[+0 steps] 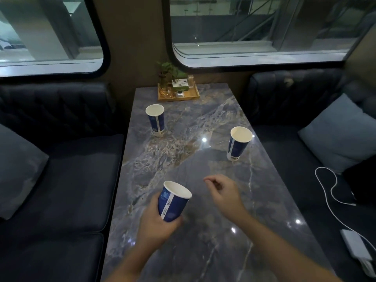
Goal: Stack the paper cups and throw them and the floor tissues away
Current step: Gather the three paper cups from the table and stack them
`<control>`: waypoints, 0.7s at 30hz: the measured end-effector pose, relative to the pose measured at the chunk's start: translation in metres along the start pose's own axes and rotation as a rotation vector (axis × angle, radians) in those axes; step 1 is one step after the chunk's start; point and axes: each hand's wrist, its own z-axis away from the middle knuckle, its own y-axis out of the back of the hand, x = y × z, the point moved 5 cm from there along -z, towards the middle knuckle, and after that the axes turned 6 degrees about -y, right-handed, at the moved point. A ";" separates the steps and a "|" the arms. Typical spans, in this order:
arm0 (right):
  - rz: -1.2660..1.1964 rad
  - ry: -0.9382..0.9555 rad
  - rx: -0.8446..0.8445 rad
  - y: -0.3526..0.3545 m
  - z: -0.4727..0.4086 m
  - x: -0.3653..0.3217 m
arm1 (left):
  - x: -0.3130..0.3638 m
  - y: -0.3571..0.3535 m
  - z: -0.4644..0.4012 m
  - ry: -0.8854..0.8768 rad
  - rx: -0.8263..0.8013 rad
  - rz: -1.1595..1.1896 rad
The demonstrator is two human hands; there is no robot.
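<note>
Left hand fingers grip a blue-and-white paper cup, empty, tilted; right hand fingers loosely curled, empty.

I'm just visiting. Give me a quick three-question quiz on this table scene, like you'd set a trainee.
1. How many paper cups are visible?
2. True or false: the right hand holds a cup.
3. Which cup stands nearer the wooden tray: A, the far left cup, or B, the right cup?

Key: 1. Three; the left hand grips one, the held cup. 2. False; it is empty, fingers loosely curled. 3. A.
</note>
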 end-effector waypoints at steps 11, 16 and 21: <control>0.431 -0.102 0.069 0.055 -0.120 0.071 | -0.008 -0.021 -0.034 0.036 -0.059 -0.047; 0.584 -0.123 0.021 0.059 -0.159 0.086 | -0.016 -0.023 -0.046 0.078 -0.070 -0.053; 0.579 -0.214 0.061 0.059 -0.174 0.104 | -0.030 -0.024 -0.050 0.106 -0.085 -0.048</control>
